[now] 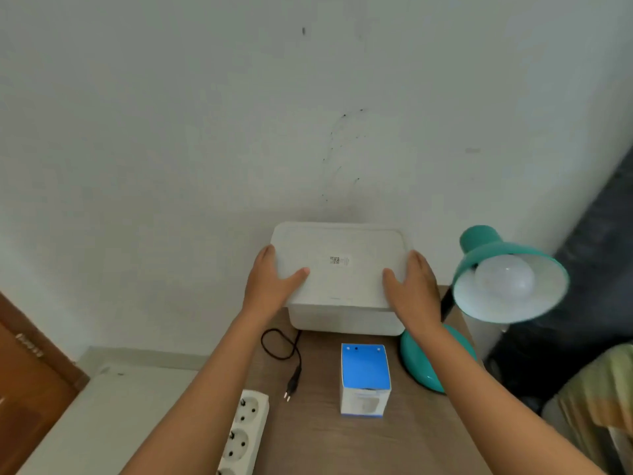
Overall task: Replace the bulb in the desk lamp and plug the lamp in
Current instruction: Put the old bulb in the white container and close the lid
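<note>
A person's two bare hands grip a white lidded plastic box (342,269) at the far end of a small brown table (325,440), against a pale wall (239,114). The left hand (270,286) clasps the lid's nine o'clock edge, thumb laid across the top and fingers curled round the side; the right hand (412,289) mirrors it at three o'clock, thumb on the lid, fingers wrapped over the rim. The fingertips are hidden behind the box.

At three o'clock from the box stands a teal desk lamp (493,269), its shade tipped toward the viewer with a white bulb (505,281) seated inside; its round base (423,361) sits on the table beneath the right forearm. At six o'clock from the box a blue-and-white bulb carton (365,380) stands upright. The lamp's black cord (277,347) loops at seven o'clock, its plug (292,383) lying unconnected on the tabletop, just beside a white power strip (245,430) at the table's left edge.
</note>
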The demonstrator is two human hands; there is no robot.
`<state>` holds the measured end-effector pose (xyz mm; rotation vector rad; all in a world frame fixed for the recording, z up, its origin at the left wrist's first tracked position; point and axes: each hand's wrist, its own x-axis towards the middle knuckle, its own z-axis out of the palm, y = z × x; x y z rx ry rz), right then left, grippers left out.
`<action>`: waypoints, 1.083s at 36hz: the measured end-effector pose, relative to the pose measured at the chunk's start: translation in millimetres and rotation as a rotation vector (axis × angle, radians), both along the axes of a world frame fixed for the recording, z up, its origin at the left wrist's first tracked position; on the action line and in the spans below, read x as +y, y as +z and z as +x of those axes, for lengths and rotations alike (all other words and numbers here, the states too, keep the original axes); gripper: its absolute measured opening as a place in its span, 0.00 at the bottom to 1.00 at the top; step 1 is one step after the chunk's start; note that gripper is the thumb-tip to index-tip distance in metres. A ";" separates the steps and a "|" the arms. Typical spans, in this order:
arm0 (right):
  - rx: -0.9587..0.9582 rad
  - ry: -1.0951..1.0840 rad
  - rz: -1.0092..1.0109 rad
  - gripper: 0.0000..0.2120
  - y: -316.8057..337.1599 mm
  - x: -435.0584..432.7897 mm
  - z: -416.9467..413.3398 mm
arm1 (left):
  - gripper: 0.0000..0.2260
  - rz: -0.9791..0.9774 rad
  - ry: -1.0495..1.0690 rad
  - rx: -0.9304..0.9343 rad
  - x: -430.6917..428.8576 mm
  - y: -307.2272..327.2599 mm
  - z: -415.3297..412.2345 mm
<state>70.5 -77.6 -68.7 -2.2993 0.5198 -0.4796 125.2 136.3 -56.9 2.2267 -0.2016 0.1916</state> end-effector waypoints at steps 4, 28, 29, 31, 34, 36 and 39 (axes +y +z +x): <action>0.015 -0.037 -0.003 0.20 -3.1 -8.2 25.1 | 0.20 0.021 -0.003 0.024 -9.5 -6.2 30.3; -0.007 -0.046 0.012 0.12 -17.0 -31.9 50.0 | 0.28 0.147 0.019 0.012 -33.5 -32.1 64.3; -0.009 -0.047 0.017 0.10 -17.9 -32.0 49.5 | 0.29 0.147 0.020 0.017 -33.8 -32.7 63.6; -0.012 -0.051 0.022 0.07 -17.9 -31.4 47.9 | 0.30 0.143 0.029 0.018 -34.1 -33.0 62.0; 0.007 -0.045 0.015 0.11 -15.3 -30.0 46.6 | 0.30 0.133 0.022 0.025 -33.4 -31.7 61.4; 0.045 -0.045 -0.002 0.16 -12.5 -28.9 46.2 | 0.30 0.117 0.006 0.048 -32.5 -29.7 61.6; 0.096 -0.045 -0.034 0.21 -8.3 -26.6 45.4 | 0.28 0.114 -0.013 0.084 -29.9 -25.0 59.8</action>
